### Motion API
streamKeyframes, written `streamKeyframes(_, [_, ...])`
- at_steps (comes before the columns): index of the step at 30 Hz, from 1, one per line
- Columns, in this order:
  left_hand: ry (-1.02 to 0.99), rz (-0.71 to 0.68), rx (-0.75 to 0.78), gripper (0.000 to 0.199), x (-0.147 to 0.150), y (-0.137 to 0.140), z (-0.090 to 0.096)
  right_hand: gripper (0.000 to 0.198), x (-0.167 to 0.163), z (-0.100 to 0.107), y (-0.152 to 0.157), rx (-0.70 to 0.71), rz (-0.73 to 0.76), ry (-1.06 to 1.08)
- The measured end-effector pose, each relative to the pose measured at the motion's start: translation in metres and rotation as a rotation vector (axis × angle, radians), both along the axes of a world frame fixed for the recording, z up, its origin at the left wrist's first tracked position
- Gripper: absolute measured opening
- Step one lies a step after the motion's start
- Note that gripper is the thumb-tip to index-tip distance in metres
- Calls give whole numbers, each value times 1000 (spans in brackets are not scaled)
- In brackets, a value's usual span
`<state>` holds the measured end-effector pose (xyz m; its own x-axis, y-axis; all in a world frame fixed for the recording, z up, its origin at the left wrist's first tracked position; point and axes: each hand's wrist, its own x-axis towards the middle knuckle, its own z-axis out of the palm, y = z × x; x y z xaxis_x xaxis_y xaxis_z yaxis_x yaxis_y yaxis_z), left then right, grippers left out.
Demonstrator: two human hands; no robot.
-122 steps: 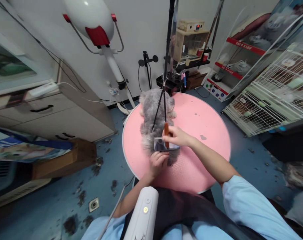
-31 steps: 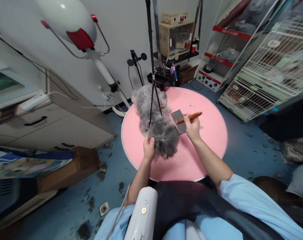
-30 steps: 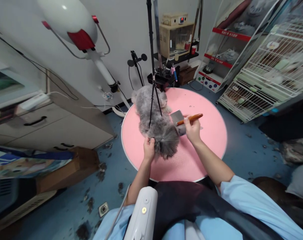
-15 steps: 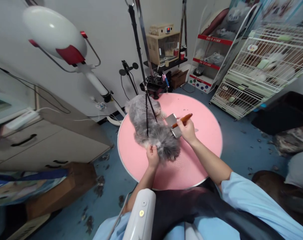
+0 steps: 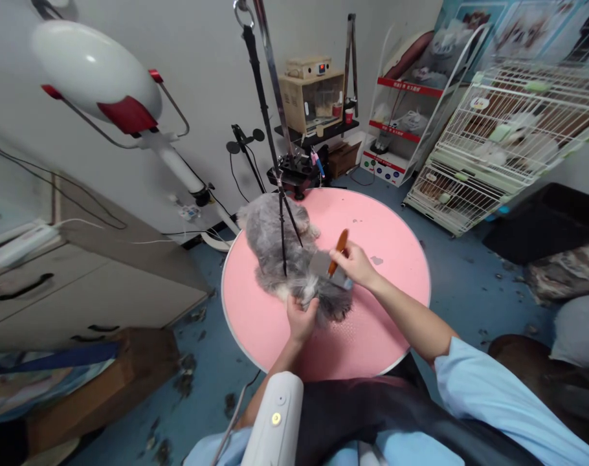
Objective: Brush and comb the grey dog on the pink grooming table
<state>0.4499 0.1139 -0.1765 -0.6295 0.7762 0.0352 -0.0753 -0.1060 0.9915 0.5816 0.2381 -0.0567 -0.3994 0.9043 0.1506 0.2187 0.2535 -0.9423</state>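
Note:
A grey, fluffy dog [image 5: 270,233] is on the round pink grooming table [image 5: 391,233], with thin black straps [image 5: 281,226] running down to its body. My left hand [image 5: 301,317] pinches the fur at its near end, thumb and fingers closed. In my right hand [image 5: 357,264] is a slicker brush [image 5: 340,251], gripped by its brown wooden handle. The brush's flat grey head lies against the dog's fur, just above and right of my left hand; its bristles are hidden. A white hair dryer [image 5: 275,421] sticks up in front of my chest.
A chrome post [image 5: 272,65] rises behind the table beside a black tool tray [image 5: 297,169]. A large white-and-red dryer [image 5: 100,71] stands at left. Wire cages [image 5: 498,142] with a white animal inside and a shelf rack [image 5: 406,94] are at right. Hair clumps [image 5: 185,375] litter the blue floor.
My right hand has moved slightly down and left, tipping the brush handle more upright and bringing its head onto the fur. My left hand has shifted slightly and still pinches fur.

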Motion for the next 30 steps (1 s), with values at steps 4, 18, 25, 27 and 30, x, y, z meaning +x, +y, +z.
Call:
streamKeyframes(4, [-14, -35, -18, 52, 3, -1, 2, 26, 3, 0, -2, 18, 41, 16])
streamKeyframes(18, [92, -19, -97, 57, 8, -8, 0, 34, 21, -2, -18, 22, -199, 96])
streamKeyframes(25, [55, -61, -109, 70, 10, -11, -10, 30, 17, -1, -24, 5, -150, 57])
streamKeyframes(27, [85, -72, -102, 70, 10, -11, -12, 28, 15, 0, -21, 41, -109, 56])
streamKeyframes(30, [143, -77, -105, 70, 9, -12, -17, 24, 10, 3, -12, -39, 157, -41])
